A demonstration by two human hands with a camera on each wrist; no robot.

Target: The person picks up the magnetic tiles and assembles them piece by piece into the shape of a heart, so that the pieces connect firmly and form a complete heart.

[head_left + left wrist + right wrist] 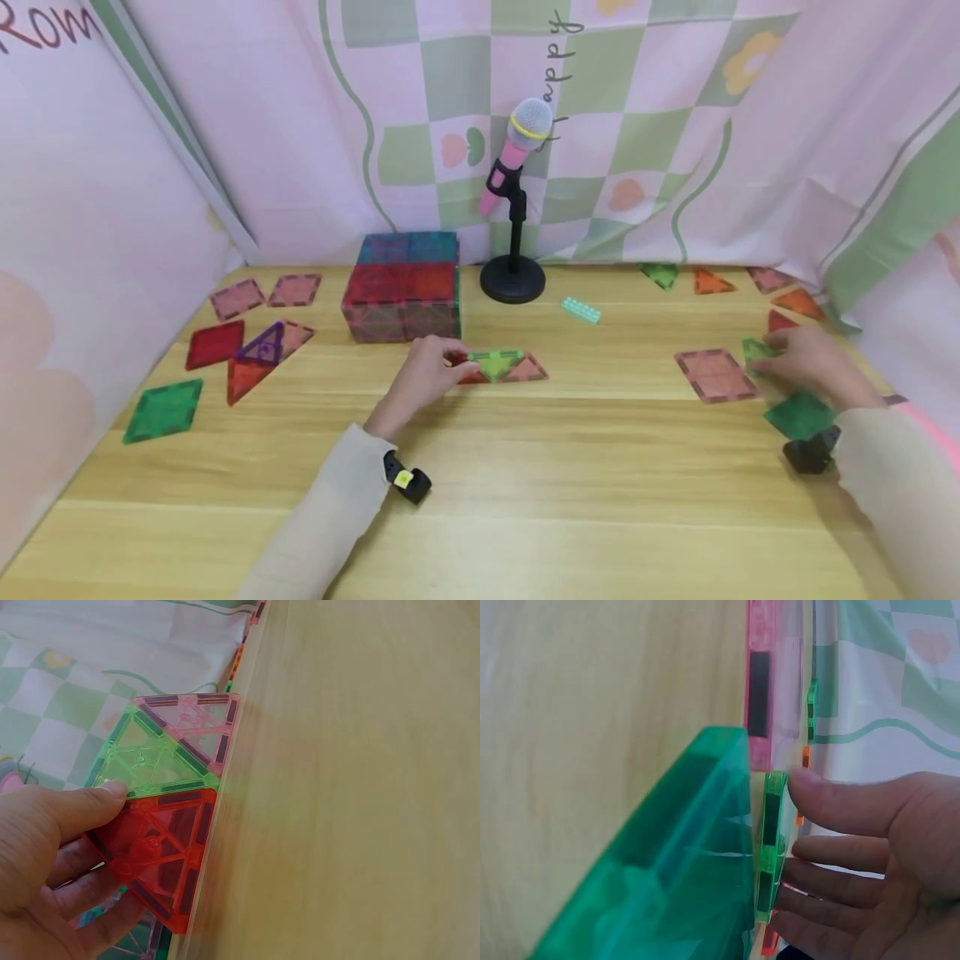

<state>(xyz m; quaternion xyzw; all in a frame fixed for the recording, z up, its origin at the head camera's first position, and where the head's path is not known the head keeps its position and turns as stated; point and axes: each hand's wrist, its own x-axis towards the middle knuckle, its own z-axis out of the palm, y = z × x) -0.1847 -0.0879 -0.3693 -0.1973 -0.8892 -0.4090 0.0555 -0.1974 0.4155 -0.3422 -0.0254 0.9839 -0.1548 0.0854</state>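
Observation:
Three joined triangular magnetic tiles, a red one (161,847), a light green one (154,757) and a pink one (199,724), stand upright on the table in a row. My left hand (423,375) holds this row at its red end, thumb in front and fingers behind. Far to the right, my right hand (813,362) is at a light green triangular tile (771,847), fingers loosely extended and the thumb near its edge. A pink square tile (716,375) lies left of that hand, and a dark green tile (801,415) lies just below it.
A box of red, blue and clear tiles (405,287) stands behind my left hand. Beside it is a toy microphone on a stand (515,279). A small teal studded piece (581,310) lies nearby. Several loose tiles, including a green square (162,410), lie at the left.

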